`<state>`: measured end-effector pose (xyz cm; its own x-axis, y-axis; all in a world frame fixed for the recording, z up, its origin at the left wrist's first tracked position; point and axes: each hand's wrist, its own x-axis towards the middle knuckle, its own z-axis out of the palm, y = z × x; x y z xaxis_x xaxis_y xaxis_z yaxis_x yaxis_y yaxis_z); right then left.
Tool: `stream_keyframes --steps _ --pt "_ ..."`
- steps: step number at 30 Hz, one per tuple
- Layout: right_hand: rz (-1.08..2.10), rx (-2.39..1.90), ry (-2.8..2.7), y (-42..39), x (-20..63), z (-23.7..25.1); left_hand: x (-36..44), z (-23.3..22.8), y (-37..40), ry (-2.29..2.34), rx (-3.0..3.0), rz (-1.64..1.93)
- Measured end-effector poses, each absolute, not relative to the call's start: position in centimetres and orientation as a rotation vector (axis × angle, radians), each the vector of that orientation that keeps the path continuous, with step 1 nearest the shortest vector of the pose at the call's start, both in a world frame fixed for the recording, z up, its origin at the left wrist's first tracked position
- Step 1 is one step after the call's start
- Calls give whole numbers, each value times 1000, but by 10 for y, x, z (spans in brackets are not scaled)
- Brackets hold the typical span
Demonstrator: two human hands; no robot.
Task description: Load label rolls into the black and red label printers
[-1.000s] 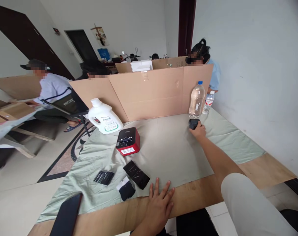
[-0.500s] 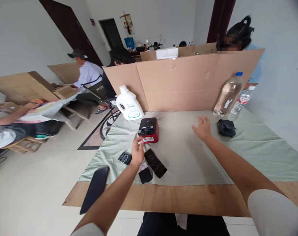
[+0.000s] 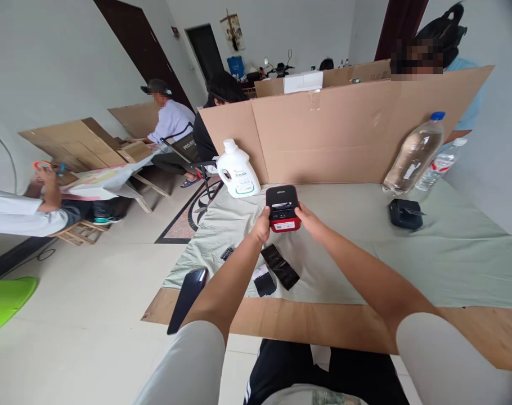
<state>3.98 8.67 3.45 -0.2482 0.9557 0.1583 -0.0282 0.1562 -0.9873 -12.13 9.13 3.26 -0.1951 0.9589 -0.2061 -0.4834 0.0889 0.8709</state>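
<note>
As both sides need steadying, left hand (image 3: 262, 228) & right hand (image 3: 307, 216) clamp small red-and-black plastic label printer (image 3: 283, 208) btwn them.

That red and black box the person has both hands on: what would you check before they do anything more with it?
1. Left hand on the left side of the red and black box: ok.
2. Right hand on its right side: ok.
3. Box resting on the green cloth or lifted: cannot tell.
4. Space around it: ok, the white jug stands apart behind it and the black packets lie nearer the person.
5. Small black device and clear bottle out of the way: ok, far off to the right.
6. Dark phone overhanging the table's left edge: not ok, it might get knocked.
</note>
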Motion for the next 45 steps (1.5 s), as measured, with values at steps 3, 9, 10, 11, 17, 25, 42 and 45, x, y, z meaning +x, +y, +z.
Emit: stream_keyframes --steps 3,9,10,11,17,25,42,45 --pt "1300 -954 -1440 53 93 56 -80 46 66 971 700 1423" --pt "1225 -1161 -1354 -37 171 41 -14 27 -7 884 823 1219" --pt "1213 -1199 -1335 -50 177 32 -7 18 -18 888 838 1196" --pt "1206 -1229 -1318 -61 181 23 -3 10 -27 894 851 1178" --pt "1194 -1301 -1252 -94 187 -11 3 -22 -55 954 902 1138" --pt "769 -1436 -1368 -76 173 0 -7 -10 -47 1065 895 1098" --pt "596 -1308 -1174 -82 142 -33 -24 -3 -24 953 1129 965" --pt "591 -1279 -1101 -81 139 -38 -21 -9 -17 980 1249 1014"
